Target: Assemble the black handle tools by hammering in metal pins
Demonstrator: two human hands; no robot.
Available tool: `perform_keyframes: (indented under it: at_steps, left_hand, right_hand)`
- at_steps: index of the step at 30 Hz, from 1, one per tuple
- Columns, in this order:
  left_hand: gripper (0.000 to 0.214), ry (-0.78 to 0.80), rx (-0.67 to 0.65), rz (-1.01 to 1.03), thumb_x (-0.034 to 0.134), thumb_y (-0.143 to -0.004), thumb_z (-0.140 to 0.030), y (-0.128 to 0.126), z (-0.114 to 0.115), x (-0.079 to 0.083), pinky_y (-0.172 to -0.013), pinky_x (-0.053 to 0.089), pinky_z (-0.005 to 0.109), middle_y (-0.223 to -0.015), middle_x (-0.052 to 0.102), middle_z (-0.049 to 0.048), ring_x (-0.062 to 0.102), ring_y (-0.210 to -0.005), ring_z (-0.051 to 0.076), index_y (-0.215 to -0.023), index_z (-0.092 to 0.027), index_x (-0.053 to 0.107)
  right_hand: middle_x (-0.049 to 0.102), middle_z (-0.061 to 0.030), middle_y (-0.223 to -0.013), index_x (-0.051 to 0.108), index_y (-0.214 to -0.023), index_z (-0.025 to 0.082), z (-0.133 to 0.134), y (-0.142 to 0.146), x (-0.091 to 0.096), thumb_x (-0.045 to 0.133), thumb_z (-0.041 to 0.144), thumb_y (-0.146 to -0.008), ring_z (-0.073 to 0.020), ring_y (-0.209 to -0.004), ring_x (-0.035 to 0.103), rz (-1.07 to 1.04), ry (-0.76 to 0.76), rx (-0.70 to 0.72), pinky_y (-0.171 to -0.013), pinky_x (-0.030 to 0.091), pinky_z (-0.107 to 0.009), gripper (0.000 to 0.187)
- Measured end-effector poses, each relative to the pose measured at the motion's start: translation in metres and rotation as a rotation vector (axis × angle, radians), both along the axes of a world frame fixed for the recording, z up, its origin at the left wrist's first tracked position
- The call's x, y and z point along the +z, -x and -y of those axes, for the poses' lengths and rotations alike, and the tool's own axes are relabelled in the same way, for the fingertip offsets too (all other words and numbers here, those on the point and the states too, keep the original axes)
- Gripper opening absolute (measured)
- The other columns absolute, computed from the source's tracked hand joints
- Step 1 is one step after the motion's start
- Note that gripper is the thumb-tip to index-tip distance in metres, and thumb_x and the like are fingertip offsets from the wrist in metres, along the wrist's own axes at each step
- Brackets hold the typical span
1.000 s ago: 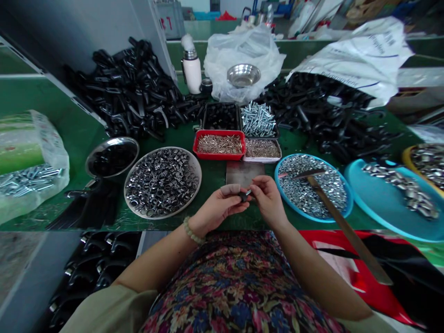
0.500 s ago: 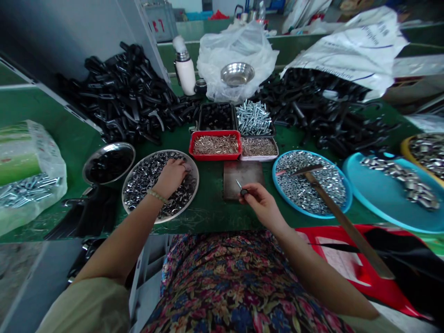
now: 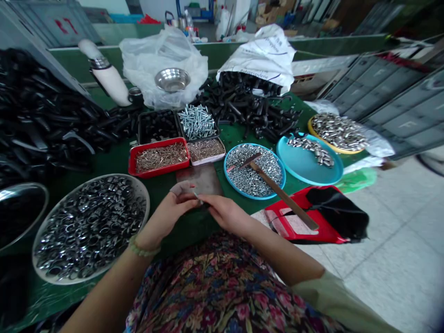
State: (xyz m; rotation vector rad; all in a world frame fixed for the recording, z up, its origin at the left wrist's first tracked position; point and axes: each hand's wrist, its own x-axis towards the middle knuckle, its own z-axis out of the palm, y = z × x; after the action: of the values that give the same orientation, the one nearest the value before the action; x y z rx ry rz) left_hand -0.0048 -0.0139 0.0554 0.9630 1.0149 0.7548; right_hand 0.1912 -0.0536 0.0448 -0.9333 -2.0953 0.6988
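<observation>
My left hand [image 3: 171, 210] and my right hand [image 3: 225, 213] meet at the table's near edge, fingers pinched together around a small metal pin with a dark part [image 3: 199, 200]. A taped fingertip shows on my left hand. Both hands hover just in front of a flat dark metal plate [image 3: 199, 179]. The round tray of shiny metal rings [image 3: 88, 226] lies to the left of my left hand. A blue dish of small nuts [image 3: 255, 170] with a hammer [image 3: 277, 190] lying across it sits to the right.
A red tray of pins [image 3: 159, 158], a tray of small parts [image 3: 205, 150], a tray of screws [image 3: 197, 121] and a black tray [image 3: 157, 126] stand behind the plate. Black plastic parts [image 3: 45, 125] are heaped left and at the back. A red-and-black bag [image 3: 322, 215] lies right.
My left hand left the ring tray and came back to meet my right hand at the table's edge. The view has swung to the right.
</observation>
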Motion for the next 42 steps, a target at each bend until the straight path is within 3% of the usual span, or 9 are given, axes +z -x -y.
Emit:
perform_keyframes:
  at_steps: [4, 8, 14, 21, 26, 29, 33, 38, 42]
  left_hand:
    - [0.041, -0.273, -0.268, -0.136, 0.069, -0.078, -0.025, -0.051, -0.028, 0.002, -0.079, 0.052, 0.030, -0.092, 0.070, 0.0039, 0.067, -0.087, 0.018, -0.116, -0.021, 0.054]
    - [0.017, -0.907, -0.444, -0.694, 0.050, -0.090, -0.021, -0.116, -0.066, -0.008, -0.084, 0.048, 0.035, -0.095, 0.068, 0.0095, 0.063, -0.094, 0.023, -0.104, -0.019, 0.060]
    - [0.017, -1.289, -0.763, -0.940, 0.048, -0.090, -0.013, -0.162, -0.090, -0.033, -0.084, 0.046, 0.033, -0.086, 0.068, 0.0097, 0.061, -0.093, 0.022, -0.100, -0.016, 0.061]
    - [0.023, -0.873, -0.510, -0.554, 0.045, -0.092, -0.016, -0.146, -0.080, -0.025, -0.085, 0.050, 0.030, -0.104, 0.068, 0.0095, 0.064, -0.091, 0.017, -0.106, -0.014, 0.063]
    - [0.025, -0.183, -0.173, 0.091, 0.062, -0.083, -0.023, -0.114, -0.047, -0.013, -0.083, 0.050, 0.029, -0.103, 0.070, 0.0084, 0.064, -0.093, 0.016, -0.105, -0.015, 0.069]
    - [0.026, 0.004, -0.059, 0.255, 0.074, -0.072, -0.026, -0.091, -0.035, -0.002, -0.085, 0.050, 0.028, -0.095, 0.071, 0.0059, 0.064, -0.089, 0.015, -0.096, -0.016, 0.072]
    - [0.029, 0.045, -0.049, 0.232, 0.081, -0.064, -0.025, -0.056, -0.031, 0.005, -0.080, 0.050, 0.025, -0.087, 0.070, 0.0030, 0.064, -0.079, 0.012, -0.090, -0.015, 0.072]
    - [0.022, 0.089, -0.294, 0.001, 0.075, -0.070, -0.026, -0.012, -0.035, 0.009, -0.065, 0.050, 0.023, -0.076, 0.070, 0.0020, 0.061, -0.063, 0.009, -0.087, -0.014, 0.071]
    - [0.016, -0.361, -0.196, -0.101, 0.069, -0.078, -0.025, 0.012, -0.031, 0.037, -0.074, 0.053, 0.026, -0.087, 0.072, 0.0036, 0.065, -0.075, 0.013, -0.091, -0.016, 0.070]
  right_hand:
    - [0.069, -0.0075, -0.111, 0.056, -0.121, 0.027, 0.007, -0.041, -0.009, 0.044, 0.014, -0.091, -0.0194, -0.104, 0.066, -0.119, 0.046, -0.220, -0.091, 0.054, -0.036, 0.035]
    - [0.070, -0.0039, -0.100, 0.054, -0.113, 0.028, 0.016, -0.080, -0.017, 0.049, 0.023, -0.093, -0.0180, -0.089, 0.070, -0.474, 0.213, -0.532, -0.084, 0.057, -0.038, 0.022]
    - [0.071, -0.0035, -0.096, 0.055, -0.106, 0.025, 0.020, -0.103, -0.015, 0.057, 0.029, -0.090, -0.0163, -0.081, 0.070, -0.696, 0.273, -0.635, -0.080, 0.057, -0.037, 0.017]
    - [0.070, -0.0033, -0.095, 0.056, -0.109, 0.024, 0.019, -0.094, -0.017, 0.054, 0.028, -0.091, -0.0151, -0.084, 0.070, -0.603, 0.316, -0.498, -0.081, 0.057, -0.034, 0.018]
    - [0.069, -0.0036, -0.098, 0.057, -0.111, 0.025, 0.012, -0.073, -0.017, 0.051, 0.021, -0.090, -0.0153, -0.085, 0.069, -0.393, 0.342, -0.354, -0.079, 0.055, -0.031, 0.022]
    - [0.068, -0.0032, -0.096, 0.057, -0.112, 0.025, 0.007, -0.059, -0.013, 0.050, 0.019, -0.090, -0.0153, -0.086, 0.068, -0.311, 0.340, -0.327, -0.080, 0.054, -0.031, 0.023]
    - [0.069, -0.0036, -0.094, 0.056, -0.114, 0.023, 0.004, -0.048, 0.003, 0.046, 0.018, -0.092, -0.0154, -0.089, 0.067, -0.167, 0.362, -0.208, -0.082, 0.053, -0.030, 0.024]
    - [0.067, -0.0071, -0.112, 0.061, -0.117, 0.025, -0.007, -0.031, 0.024, 0.049, 0.019, -0.091, -0.0192, -0.103, 0.063, 0.076, 0.299, 0.063, -0.092, 0.049, -0.035, 0.029]
    - [0.069, -0.0033, -0.090, 0.063, -0.103, 0.026, -0.021, -0.002, 0.025, 0.056, 0.029, -0.091, -0.0149, -0.082, 0.066, -0.421, 0.532, 0.062, -0.078, 0.054, -0.029, 0.015]
